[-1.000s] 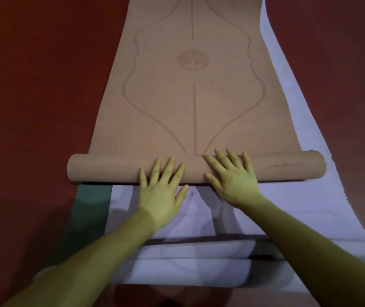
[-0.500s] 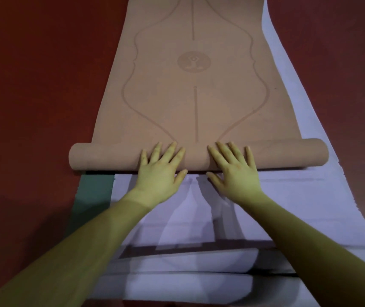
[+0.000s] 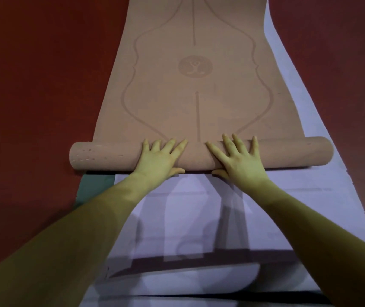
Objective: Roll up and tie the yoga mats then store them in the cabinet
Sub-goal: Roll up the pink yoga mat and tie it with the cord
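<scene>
Two mats lie stacked on a dark red floor (image 3: 33, 85) that fills the frame from 9 o'clock round to 3 o'clock. Lowest and widest is the pale lilac mat (image 3: 310, 196), showing along the 1 to 4 o'clock side and spreading across the 6 o'clock area, where shadows of the arms fall on it. A dark green mat (image 3: 95, 185) peeks out in a small patch at about 8 o'clock, just under the roll's left end.

On top lies the tan mat (image 3: 177, 111), stretching away to 12 o'clock, printed with curved guide lines and a round emblem (image 3: 195, 67) (a small figure inside a circle). Its near end is wound into a roll (image 3: 288, 155) lying crosswise through the centre, from 9 to 3 o'clock.

Both hands press flat on the roll's middle, grasping nothing. The left hand (image 3: 158, 159) sits just at 9 o'clock of centre, fingers spread over the roll's top, thumb at its near edge. The right hand (image 3: 240, 161) sits just beside it at 3 o'clock, likewise splayed.
</scene>
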`<state>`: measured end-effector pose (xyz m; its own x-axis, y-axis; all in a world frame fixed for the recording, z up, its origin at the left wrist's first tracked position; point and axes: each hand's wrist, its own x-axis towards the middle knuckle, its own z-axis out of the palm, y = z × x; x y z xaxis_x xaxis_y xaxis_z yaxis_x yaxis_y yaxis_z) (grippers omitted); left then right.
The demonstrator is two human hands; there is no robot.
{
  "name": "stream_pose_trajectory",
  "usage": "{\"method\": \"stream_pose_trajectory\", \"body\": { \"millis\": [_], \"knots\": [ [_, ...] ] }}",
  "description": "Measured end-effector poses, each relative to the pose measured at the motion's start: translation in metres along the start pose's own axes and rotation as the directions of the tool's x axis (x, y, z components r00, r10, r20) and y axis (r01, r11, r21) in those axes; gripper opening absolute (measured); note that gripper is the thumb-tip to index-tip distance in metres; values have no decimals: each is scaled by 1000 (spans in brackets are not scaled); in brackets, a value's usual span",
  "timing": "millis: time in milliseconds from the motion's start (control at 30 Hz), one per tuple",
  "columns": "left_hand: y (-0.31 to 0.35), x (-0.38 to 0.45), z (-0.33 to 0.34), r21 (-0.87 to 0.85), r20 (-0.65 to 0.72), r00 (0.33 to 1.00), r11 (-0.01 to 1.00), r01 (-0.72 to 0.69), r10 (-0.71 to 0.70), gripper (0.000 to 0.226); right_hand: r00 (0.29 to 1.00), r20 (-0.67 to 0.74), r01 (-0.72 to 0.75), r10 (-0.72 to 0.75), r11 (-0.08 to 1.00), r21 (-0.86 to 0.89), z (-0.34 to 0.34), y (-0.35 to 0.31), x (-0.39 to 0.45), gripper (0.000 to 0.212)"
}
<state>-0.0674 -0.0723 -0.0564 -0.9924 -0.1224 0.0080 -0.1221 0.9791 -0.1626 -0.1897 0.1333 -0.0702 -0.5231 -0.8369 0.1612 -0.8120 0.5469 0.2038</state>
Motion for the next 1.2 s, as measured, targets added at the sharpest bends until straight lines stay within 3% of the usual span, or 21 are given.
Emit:
{"method": "stream_pose_trajectory", "body": {
  "millis": [100,233,400,500,800,1000,1200],
  "knots": [
    [-4,-1,1,-46,-101,995,999,-25,20,82,997,-64,43,-44,999,-12,0,4,0,94],
    [4,-13,3,-46,-222,975,998,-39,28,76,972,-221,89,-79,995,35,1,2,-13,72],
    [14,-39,7,-87,-353,930,986,-142,103,70,953,-273,151,-128,986,67,-7,0,-46,55],
    [25,-58,7,-93,-336,934,982,-164,124,61,952,-279,168,-129,978,124,-14,-3,-71,54],
    [56,-105,-7,-152,-335,916,947,-284,221,59,977,-168,169,-129,954,247,-37,-5,-130,55],
    [63,-117,-4,-122,-304,931,962,-246,200,63,987,-116,139,-113,960,243,-38,-11,-143,56],
    [51,-91,-5,-104,-228,952,967,-231,203,71,983,-185,39,15,958,285,-37,-33,-145,44]
  ]
}}
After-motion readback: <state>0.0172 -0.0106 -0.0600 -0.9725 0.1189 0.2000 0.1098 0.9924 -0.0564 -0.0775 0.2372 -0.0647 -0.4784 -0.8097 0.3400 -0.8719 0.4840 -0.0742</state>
